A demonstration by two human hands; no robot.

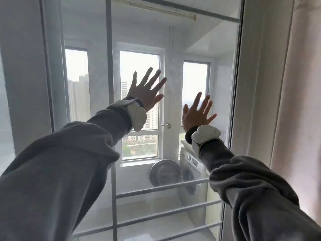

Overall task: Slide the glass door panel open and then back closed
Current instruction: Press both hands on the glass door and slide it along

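Both palms look flat on the glass door panel [173,40], fingers spread, nothing gripped. Left hand [145,94] sits higher, near the panel's middle; right hand [196,113] lower and further right, close to the panel's right edge. Grey sleeves, a pale wrist device [137,113] on each arm.

Panel fills the view directly ahead. Its right stile [234,101] stands at or just beside the white jamb; I cannot tell whether a gap remains there. Curtain [298,101] hangs near right, apart from the glass.

Beyond the glass, far side: washing machine [192,174] low right, windows with tower blocks.

My read: this is a friction push, no handle in use. To do it well, I'd press evenly through both palms and drive sideways along the track, not into the glass. Hands at different heights could rack the panel, so I'd move them together and slowly. Watch the right fingertips near the jamb when closing.
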